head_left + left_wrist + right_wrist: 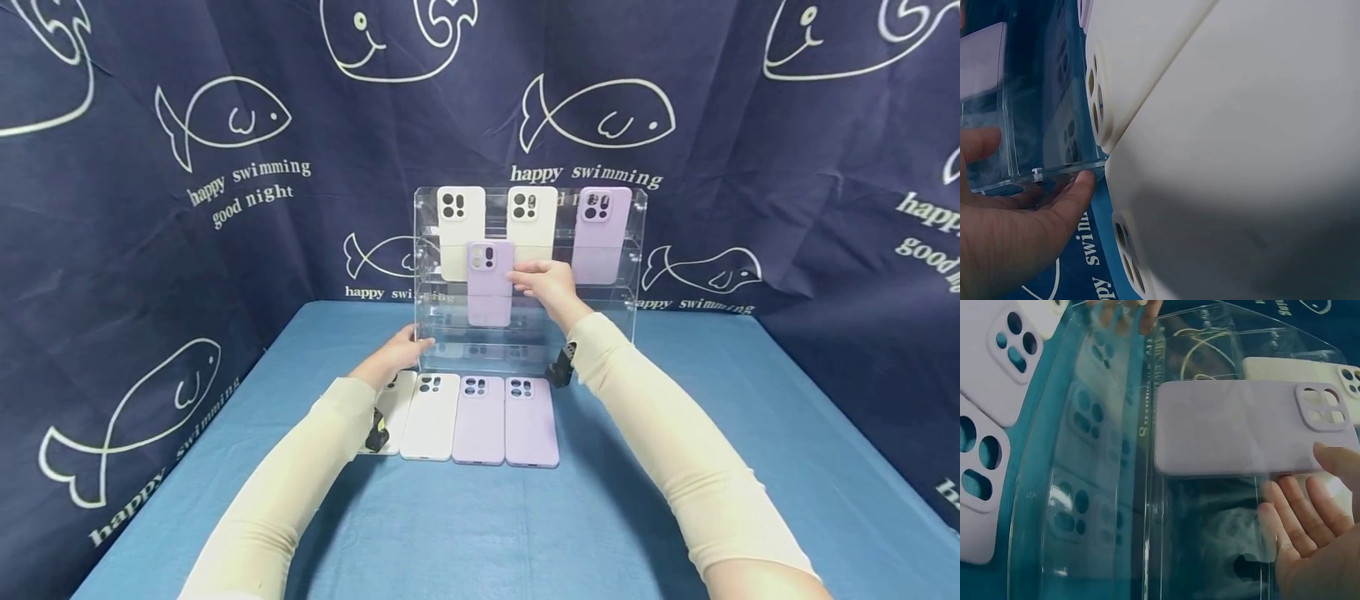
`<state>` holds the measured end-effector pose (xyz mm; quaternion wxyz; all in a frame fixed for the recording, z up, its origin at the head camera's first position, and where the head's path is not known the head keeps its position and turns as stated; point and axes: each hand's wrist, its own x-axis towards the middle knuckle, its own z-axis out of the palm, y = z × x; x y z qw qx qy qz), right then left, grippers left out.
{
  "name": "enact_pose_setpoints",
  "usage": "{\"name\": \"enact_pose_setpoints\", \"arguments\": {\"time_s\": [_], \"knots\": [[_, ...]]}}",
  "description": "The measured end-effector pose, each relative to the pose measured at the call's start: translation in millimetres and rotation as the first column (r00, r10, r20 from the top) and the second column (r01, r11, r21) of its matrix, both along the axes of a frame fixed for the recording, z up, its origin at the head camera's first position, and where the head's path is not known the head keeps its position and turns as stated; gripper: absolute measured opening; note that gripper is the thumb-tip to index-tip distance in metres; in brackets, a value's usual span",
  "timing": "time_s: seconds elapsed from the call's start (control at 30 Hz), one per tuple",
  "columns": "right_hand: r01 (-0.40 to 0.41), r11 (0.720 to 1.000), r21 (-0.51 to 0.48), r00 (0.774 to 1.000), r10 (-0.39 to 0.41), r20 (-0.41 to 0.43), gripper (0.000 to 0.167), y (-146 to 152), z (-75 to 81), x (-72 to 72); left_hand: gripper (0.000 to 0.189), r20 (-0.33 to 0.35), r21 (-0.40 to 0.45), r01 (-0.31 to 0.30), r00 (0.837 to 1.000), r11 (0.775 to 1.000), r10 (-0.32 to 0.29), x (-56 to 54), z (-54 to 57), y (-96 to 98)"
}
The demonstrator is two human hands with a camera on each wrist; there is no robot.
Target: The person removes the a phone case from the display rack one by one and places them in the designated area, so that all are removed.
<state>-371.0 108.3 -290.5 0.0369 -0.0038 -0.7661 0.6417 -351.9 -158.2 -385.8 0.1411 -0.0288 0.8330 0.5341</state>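
The right grip [547,283] pinched the right edge of the held lilac case [490,292], with the thumb on its face beside the camera cutouts. The held lilac case stood upright immediately left of the right grip, its cutout end uppermost and its lower end at a middle tier of the clear stand [487,364]. Whether that end rested fully on the ledge could not be told. The left grip [397,350], below and to the left of the right grip, clasped the lower left side wall of the clear stand, with digits on both faces of the panel.

On the top tier, the first white case [461,221] stood above and left of the right grip, the second white case [532,218] directly above it, and the upper lilac case [602,242] above and to its right.

Four cases lay in a row in front of the clear stand. The partly hidden white case [399,417] lay just below the left grip, under the wrist. Rightward from there followed the flat white case [431,425], the first flat lilac case [478,427] and the second flat lilac case [532,429]. The blue desk [465,533] extended beneath both grips; the fish-print curtain [420,150] hung beyond them
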Motion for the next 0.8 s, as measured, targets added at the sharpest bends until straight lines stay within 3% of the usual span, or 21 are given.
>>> {"name": "enact_pose_setpoints", "arguments": {"time_s": [0.17, 0.33, 0.57, 0.8], "knots": [[0.018, 0.997, 0.08, 1.0, -0.018, 0.008, 0.038, -5.2, -2.8, -2.0, 0.067, 0.002, -0.008, 0.004, 1.0, 1.0, -0.004, -1.6, -2.5, 1.0], [-0.025, 0.983, 0.18, 1.0, 0.023, 0.013, 0.042, -7.7, -1.6, -3.2, 0.066, -0.008, -0.015, 0.004, 1.0, 1.0, -0.004, -2.5, -1.7, 1.5], [-0.091, 0.985, 0.149, 0.996, 0.087, 0.034, 0.044, -5.7, 0.7, -2.5, 0.067, -0.002, -0.016, 0.007, 1.0, 1.0, -0.007, -3.0, 0.0, 2.5], [-0.109, 0.99, 0.089, 0.991, 0.102, 0.086, 0.046, -4.5, 0.8, -4.2, 0.069, 0.007, -0.025, 0.01, 1.0, 1.0, -0.01, -1.9, -0.7, 0.5]]}}
